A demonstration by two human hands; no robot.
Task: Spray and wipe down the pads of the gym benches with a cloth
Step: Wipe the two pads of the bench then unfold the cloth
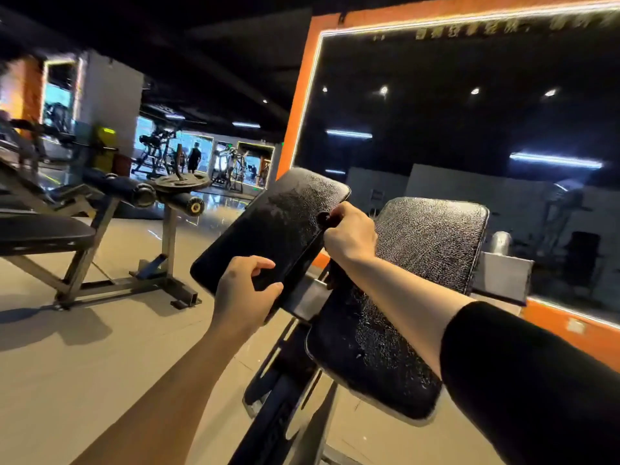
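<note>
Two black pads stand tilted side by side in front of a mirror. The left pad shows spray droplets on its upper part. My left hand grips its lower right edge, fingers curled over the face. The right pad is cracked and speckled with droplets, as is the seat pad below it. My right hand is closed round a dark object between the two pads. Something dark hangs below that fist; I cannot tell whether it is a cloth or a handle. No spray bottle is visible.
The bench's dark steel frame runs down toward me. Another bench with roller pads and a weight plate stands to the left on the tiled floor. An orange-framed mirror fills the wall right behind the pads.
</note>
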